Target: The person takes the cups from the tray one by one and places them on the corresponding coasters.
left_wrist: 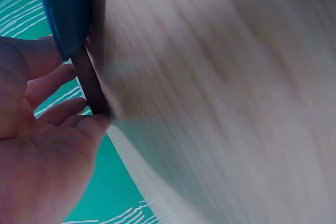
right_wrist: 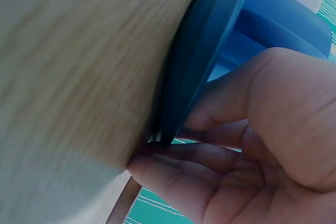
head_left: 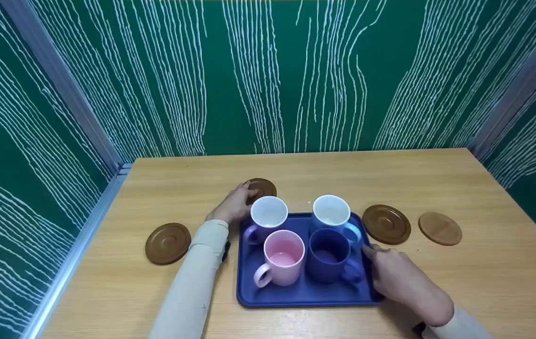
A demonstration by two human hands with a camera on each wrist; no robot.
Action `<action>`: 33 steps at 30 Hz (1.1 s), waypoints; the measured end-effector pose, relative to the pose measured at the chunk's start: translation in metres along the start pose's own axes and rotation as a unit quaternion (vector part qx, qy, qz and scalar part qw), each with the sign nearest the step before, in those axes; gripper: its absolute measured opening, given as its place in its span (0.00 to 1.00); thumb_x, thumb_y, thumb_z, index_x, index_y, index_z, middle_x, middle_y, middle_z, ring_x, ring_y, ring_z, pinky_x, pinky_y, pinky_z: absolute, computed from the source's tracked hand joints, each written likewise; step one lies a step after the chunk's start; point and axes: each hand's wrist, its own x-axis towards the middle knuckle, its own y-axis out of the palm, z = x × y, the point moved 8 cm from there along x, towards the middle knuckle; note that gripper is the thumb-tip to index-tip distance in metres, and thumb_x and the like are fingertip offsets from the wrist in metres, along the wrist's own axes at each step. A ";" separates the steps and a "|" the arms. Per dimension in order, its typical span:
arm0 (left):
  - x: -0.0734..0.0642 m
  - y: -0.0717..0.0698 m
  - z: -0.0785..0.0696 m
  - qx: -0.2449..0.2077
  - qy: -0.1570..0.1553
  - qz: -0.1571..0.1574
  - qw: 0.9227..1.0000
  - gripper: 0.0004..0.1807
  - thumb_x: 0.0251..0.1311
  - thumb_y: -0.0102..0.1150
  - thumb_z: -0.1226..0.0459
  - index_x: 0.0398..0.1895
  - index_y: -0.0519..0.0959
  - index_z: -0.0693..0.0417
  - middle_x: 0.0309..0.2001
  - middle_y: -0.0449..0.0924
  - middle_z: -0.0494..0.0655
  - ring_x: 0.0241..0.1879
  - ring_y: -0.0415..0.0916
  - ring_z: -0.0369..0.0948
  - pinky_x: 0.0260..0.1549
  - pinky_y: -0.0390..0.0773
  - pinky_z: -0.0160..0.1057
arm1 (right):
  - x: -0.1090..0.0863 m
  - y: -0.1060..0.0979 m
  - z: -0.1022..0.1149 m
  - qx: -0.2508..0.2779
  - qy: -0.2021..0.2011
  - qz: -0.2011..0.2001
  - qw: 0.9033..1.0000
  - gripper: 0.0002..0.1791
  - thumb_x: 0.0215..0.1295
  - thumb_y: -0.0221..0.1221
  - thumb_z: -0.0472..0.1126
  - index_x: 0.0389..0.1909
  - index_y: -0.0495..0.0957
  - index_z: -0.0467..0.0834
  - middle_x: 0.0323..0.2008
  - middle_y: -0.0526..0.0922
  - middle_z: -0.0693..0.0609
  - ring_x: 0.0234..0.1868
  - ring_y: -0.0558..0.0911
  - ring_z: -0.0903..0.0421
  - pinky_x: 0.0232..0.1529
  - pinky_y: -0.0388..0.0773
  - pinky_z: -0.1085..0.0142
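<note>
A dark blue tray (head_left: 315, 297) bears several mugs: a pink mug (head_left: 283, 263), a dark blue mug (head_left: 326, 263), a light blue mug (head_left: 331, 212) and a white-rimmed purple mug (head_left: 268, 214). My left hand (head_left: 234, 205) grips the edge of a round brown coaster (head_left: 264, 186) just behind the tray's far left corner. In the left wrist view its thumb reaches past the tray corner (left_wrist: 65, 14), fingers at the coaster's rim (left_wrist: 92, 85). My right hand (head_left: 397, 273) holds the tray's right side, thumb at the rim (right_wrist: 215, 106) and fingers low beside the table.
Left of the tray lies another brown coaster (head_left: 168, 243). To the right are a dark brown coaster (head_left: 386, 224), close to the tray's corner, and a lighter wooden disc (head_left: 440, 229). Green walls with white lines (head_left: 291, 75) border the wooden table (head_left: 192, 172).
</note>
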 end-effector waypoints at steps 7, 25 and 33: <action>0.000 -0.002 0.000 -0.013 -0.009 0.000 1.000 0.31 0.69 0.65 0.59 0.72 0.73 0.61 0.79 0.56 0.64 0.78 0.55 0.60 0.77 0.57 0.54 | 0.000 0.000 -0.001 0.007 0.006 0.006 1.000 0.27 0.49 0.63 0.26 0.56 0.82 0.34 0.32 0.82 0.47 0.25 0.80 0.54 0.20 0.75 0.59; 0.000 -0.001 -0.007 -0.023 0.034 -0.010 0.999 0.29 0.68 0.66 0.61 0.69 0.75 0.65 0.76 0.63 0.62 0.75 0.61 0.58 0.75 0.61 0.51 | 0.000 0.001 -0.001 0.012 0.012 0.018 1.000 0.31 0.47 0.61 0.25 0.59 0.80 0.29 0.41 0.85 0.40 0.31 0.84 0.47 0.25 0.81 0.52; -0.003 -0.008 -0.004 -0.039 -0.005 -0.025 0.999 0.34 0.66 0.67 0.60 0.74 0.70 0.61 0.77 0.59 0.67 0.77 0.57 0.60 0.77 0.58 0.53 | 0.000 0.000 -0.002 0.014 0.014 0.021 1.000 0.30 0.48 0.62 0.25 0.59 0.80 0.29 0.38 0.85 0.41 0.30 0.84 0.49 0.24 0.80 0.54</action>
